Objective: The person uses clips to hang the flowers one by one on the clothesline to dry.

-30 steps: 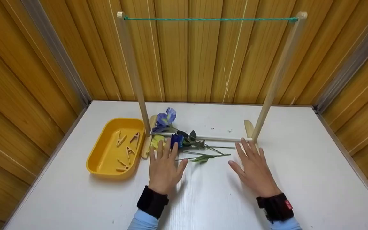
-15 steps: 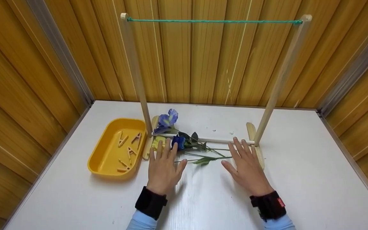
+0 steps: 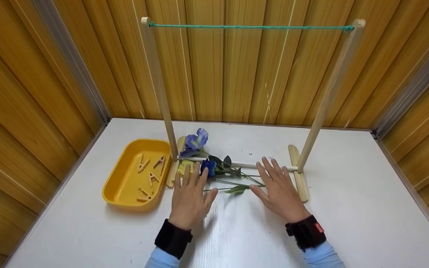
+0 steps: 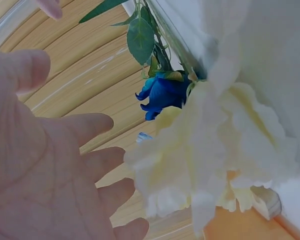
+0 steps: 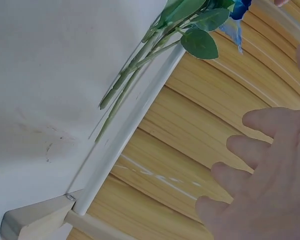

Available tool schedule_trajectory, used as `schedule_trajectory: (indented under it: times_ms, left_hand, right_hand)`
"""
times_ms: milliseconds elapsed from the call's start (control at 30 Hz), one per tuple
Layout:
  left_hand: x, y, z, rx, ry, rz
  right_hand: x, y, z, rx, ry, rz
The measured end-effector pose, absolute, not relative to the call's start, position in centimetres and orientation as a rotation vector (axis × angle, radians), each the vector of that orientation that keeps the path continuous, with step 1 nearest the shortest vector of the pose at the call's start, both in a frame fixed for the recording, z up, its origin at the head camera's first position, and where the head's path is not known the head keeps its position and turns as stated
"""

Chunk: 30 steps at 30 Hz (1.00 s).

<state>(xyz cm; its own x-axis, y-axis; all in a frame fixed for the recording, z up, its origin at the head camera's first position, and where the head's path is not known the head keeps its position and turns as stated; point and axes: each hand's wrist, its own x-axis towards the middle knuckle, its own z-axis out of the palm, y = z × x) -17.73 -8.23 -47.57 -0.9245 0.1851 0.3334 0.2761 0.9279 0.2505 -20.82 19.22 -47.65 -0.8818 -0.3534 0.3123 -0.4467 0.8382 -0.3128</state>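
My left hand (image 3: 190, 203) is held over the table, its fingers extended, just in front of a yellow flower (image 3: 184, 167) and a blue rose (image 3: 207, 168). Both blooms also appear in the left wrist view, the pale yellow petals (image 4: 210, 155) nearest the camera. A purple flower (image 3: 196, 141) lies farther back, beside the frame's left post. Near the stem ends, my right hand (image 3: 283, 195) hovers with spread fingers, holding nothing. The green stems (image 5: 125, 80) show in the right wrist view, apart from that hand.
A wooden frame (image 3: 318, 111) stands behind, a green string (image 3: 251, 26) stretched between its post tops and a white bar (image 3: 251, 164) low across its base. At left, a yellow tray (image 3: 125, 175) contains several clothespins (image 3: 143, 163). Wood-patterned walls enclose the white table (image 3: 348, 208).
My right hand has moved left, toward the stems and my other hand. The left hand stays almost in place. The flowers lie as before, while the head view has shifted slightly.
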Motion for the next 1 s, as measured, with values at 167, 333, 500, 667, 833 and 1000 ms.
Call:
schedule_trajectory:
  times_ms: [167,333,500,667,833,1000]
  left_hand:
    - [-17.3,-8.2,-47.1,-0.415,-2.748,-0.376]
    - [-17.2,-8.4,-46.4,-0.46,-2.783,-0.373]
    - [-17.1,-9.1,-45.5,-0.542,-2.799,-0.397]
    - [-17.2,-10.4,-44.1,-0.59,-2.811,-0.292]
    - [-17.3,-11.8,-42.8,-0.609,-2.801,-0.197]
    - [-17.3,-13.5,-41.4,-0.592,-2.787,-0.253]
  right_hand:
    - [-21.4,18.6,-47.3,0.666,-2.778,0.612]
    - [-21.8,17.6,-46.8,0.784,-2.796,0.738]
    - [-22.1,16.1,-45.8,0.898,-2.811,0.855]
    - [-22.5,14.4,-44.9,1.0,-2.786,0.923]
    - [-23.0,12.5,-44.4,1.104,-2.701,0.957]
    - [-23.4,10.5,-43.6,1.153,-2.663,1.018]
